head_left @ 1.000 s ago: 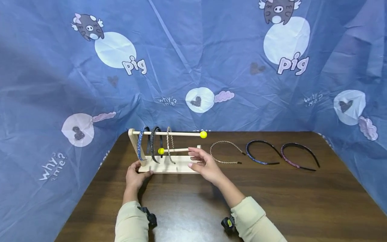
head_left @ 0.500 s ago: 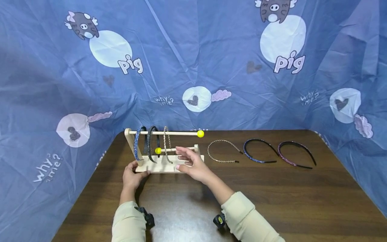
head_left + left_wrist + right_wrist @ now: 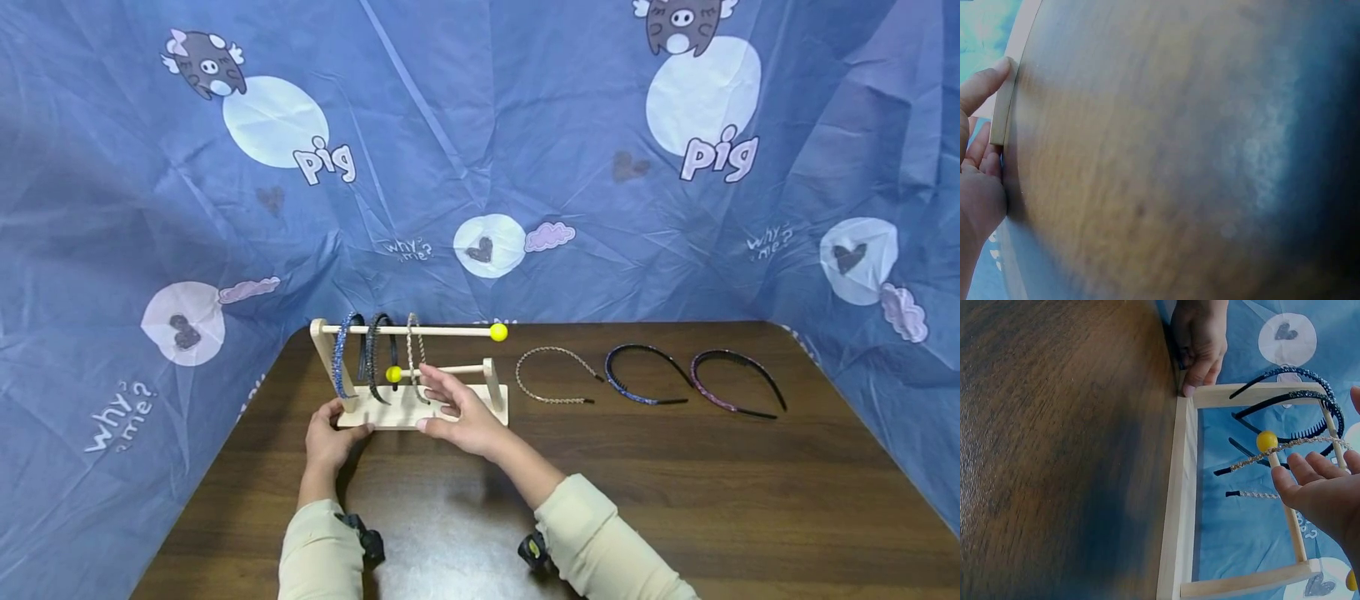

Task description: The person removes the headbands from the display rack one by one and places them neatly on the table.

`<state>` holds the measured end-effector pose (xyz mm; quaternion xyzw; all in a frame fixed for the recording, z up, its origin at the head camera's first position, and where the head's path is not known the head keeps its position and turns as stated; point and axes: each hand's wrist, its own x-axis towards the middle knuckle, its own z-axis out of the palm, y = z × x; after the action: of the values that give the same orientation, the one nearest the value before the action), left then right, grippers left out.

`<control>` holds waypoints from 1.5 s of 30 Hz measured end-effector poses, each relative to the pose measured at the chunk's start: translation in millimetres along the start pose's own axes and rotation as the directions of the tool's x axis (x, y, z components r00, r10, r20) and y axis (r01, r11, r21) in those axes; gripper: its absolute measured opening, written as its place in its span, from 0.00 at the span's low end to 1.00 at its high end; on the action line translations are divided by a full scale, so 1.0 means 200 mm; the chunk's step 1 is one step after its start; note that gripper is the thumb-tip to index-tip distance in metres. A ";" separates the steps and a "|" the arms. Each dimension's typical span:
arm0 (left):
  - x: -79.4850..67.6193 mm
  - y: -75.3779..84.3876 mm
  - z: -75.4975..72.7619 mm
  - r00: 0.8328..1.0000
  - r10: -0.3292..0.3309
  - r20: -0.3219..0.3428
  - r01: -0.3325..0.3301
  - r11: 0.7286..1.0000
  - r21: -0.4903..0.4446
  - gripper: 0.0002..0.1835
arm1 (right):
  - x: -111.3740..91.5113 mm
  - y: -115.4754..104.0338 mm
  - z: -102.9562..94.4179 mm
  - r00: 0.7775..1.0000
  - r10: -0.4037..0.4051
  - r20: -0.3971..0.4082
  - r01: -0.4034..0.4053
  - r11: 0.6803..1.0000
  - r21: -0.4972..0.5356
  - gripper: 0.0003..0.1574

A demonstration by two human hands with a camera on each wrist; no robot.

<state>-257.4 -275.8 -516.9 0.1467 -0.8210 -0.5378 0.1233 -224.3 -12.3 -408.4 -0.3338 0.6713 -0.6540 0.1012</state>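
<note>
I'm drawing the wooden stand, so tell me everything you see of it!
The stand is pale and looks wooden, upright on the brown table. Its flat base has a tall post at the left and a short post at the right. Each holds a rod tipped with a yellow ball: the upper rod points right, the lower rod left. Three headbands, blue, black and beige, hang over the upper rod. The left hand grips the base's left end. I can't tell whether the right hand touches it.

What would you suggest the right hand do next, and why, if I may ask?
Probably pinch the braided headband hanging on the upper rod: the right hand, fingers apart, is close beside it, while the left hand holds the rack by its base corner.
</note>
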 end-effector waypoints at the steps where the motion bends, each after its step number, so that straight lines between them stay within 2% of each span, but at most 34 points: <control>1: 0.00 0.00 0.00 1.000 -0.001 0.001 0.001 1.000 0.001 0.37 | 0.00 0.01 0.00 1.000 -0.006 -0.003 0.006 1.000 -0.005 0.45; 6: 0.00 0.01 0.00 1.000 -0.003 0.003 0.003 1.000 0.002 0.37 | 0.02 0.02 0.03 0.999 -0.033 -0.037 0.032 0.999 -0.035 0.43; 10: 0.00 0.02 -0.01 1.000 -0.008 0.002 0.008 1.000 0.008 0.37 | 0.03 0.02 0.05 0.993 -0.051 -0.109 0.048 0.998 -0.026 0.36; 16: -0.01 0.03 -0.01 1.000 0.005 0.005 -0.005 1.000 0.014 0.37 | 0.08 0.06 0.05 0.963 -0.092 -0.254 0.086 0.996 -0.034 0.21; 19: -0.02 0.03 0.00 1.000 0.006 0.001 -0.006 1.000 0.010 0.37 | 0.10 0.07 0.05 0.949 -0.107 -0.298 0.097 0.994 -0.047 0.17; 28: -0.01 0.03 -0.01 1.000 -0.003 -0.001 0.003 1.000 0.017 0.37 | 0.11 0.04 0.05 0.925 -0.096 -0.367 0.101 0.995 -0.003 0.15; 37: -0.01 0.04 -0.02 1.000 -0.023 0.009 0.023 1.000 0.021 0.38 | 0.12 -0.03 0.01 0.888 -0.142 -0.438 0.179 0.983 0.044 0.15; 45: -0.02 0.03 -0.01 1.000 -0.003 -0.002 0.003 1.000 0.030 0.38 | 0.10 -0.04 -0.01 0.888 -0.162 -0.430 0.201 0.979 0.045 0.14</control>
<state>-254.3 -272.9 -510.7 0.1502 -0.8286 -0.5256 0.1209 -237.6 -21.2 -394.2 -0.2400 0.6134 -0.7465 -0.0942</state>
